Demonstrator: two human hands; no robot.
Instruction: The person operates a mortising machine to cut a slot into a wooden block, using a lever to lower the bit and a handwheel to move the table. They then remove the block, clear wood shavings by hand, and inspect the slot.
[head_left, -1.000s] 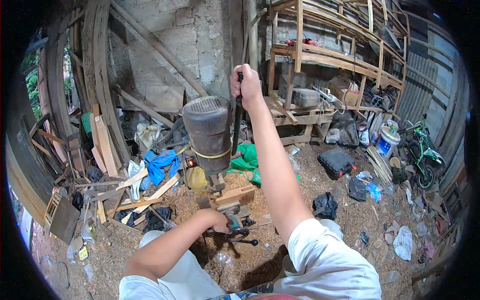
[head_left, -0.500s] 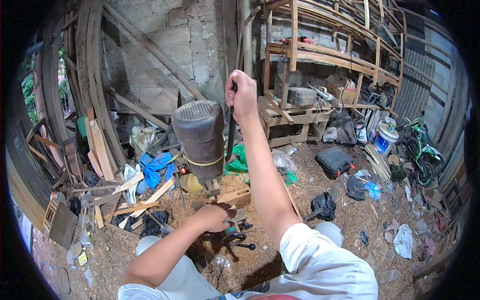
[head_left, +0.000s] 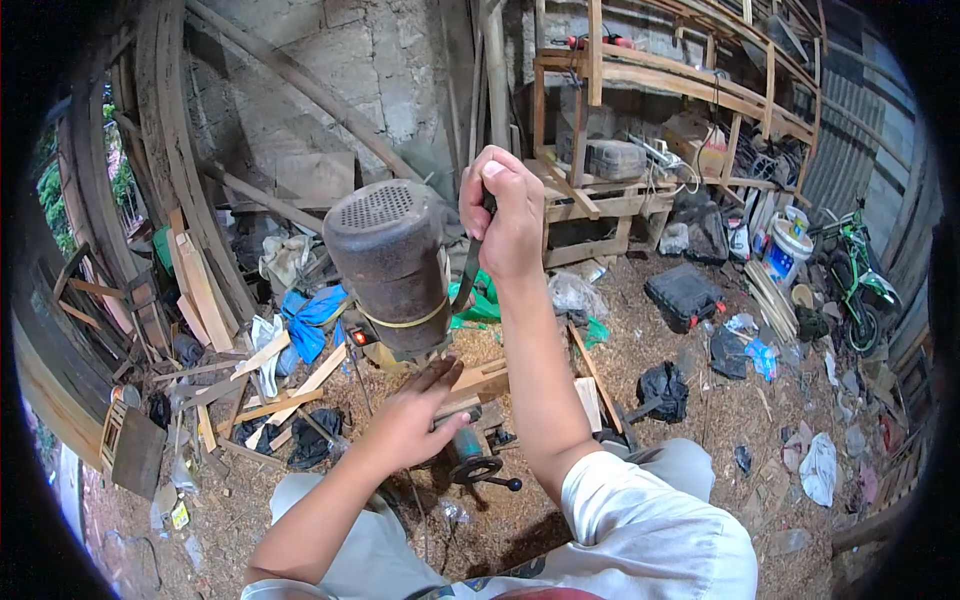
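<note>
A drill-press-like machine with a rusty, vented motor housing (head_left: 385, 265) stands in front of me, a yellow band around its lower part. My right hand (head_left: 505, 210) is wrapped around its dark lever (head_left: 467, 275), to the right of the motor. Below the motor lies a wooden block (head_left: 482, 380) with a slot cut in it. My left hand (head_left: 412, 420) is open with fingers stretched out and thumb apart, close under the motor at the block's left end. The fingertips overlap the tool area, hiding the bit. A handwheel (head_left: 475, 470) sits just below that hand.
Sawdust and scraps cover the floor. Cut wood strips (head_left: 290, 400) and a blue cloth (head_left: 312, 325) lie left. A black case (head_left: 684, 297), a paint bucket (head_left: 788, 250) and a small green bike (head_left: 860, 280) stand right. A wooden rack (head_left: 690, 85) rises behind.
My left hand has come up from beside the handwheel to the block, its fingers now spread. My right hand stays on the lever. The view has shifted slightly.
</note>
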